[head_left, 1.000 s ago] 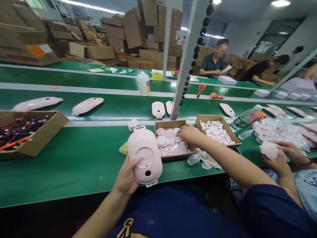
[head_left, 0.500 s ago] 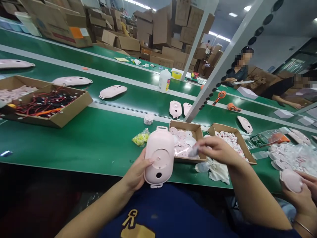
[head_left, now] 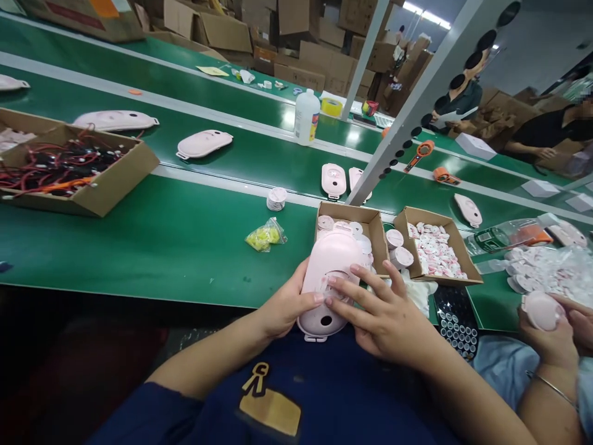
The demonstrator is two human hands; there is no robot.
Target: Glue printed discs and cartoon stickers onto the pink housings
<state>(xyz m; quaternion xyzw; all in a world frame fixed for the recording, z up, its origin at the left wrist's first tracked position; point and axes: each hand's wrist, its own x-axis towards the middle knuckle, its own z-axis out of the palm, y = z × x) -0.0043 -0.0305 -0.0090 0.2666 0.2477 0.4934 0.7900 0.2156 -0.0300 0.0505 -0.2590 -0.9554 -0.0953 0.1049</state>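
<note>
An oval pink plastic housing (head_left: 327, 253) is in front of my chest, with a strap loop at each end and a dark round hole near its lower end. My left hand (head_left: 291, 303) grips it along the left edge, thumb on its face. My right hand (head_left: 380, 309) lies over the round recess, fingers spread and fingertips touching the surface. Whether a small thin piece is beneath those fingertips, I cannot tell. Just behind the housing stands a cardboard tray (head_left: 382, 238) holding round white and pink discs, partly hidden by it.
A second tray (head_left: 475, 275) holds small printed pieces. Rolls of round labels (head_left: 401, 257) stand between the trays. A bag of yellow-green bits (head_left: 266, 236) lies left. A slanted metal post (head_left: 417, 117) rises ahead. At right, a co-worker's hands (head_left: 549, 337) hold a pink part.
My right hand has come from over the disc tray onto the housing's recess, and the greyish thing in its fingers no longer shows. The view has tipped down.
</note>
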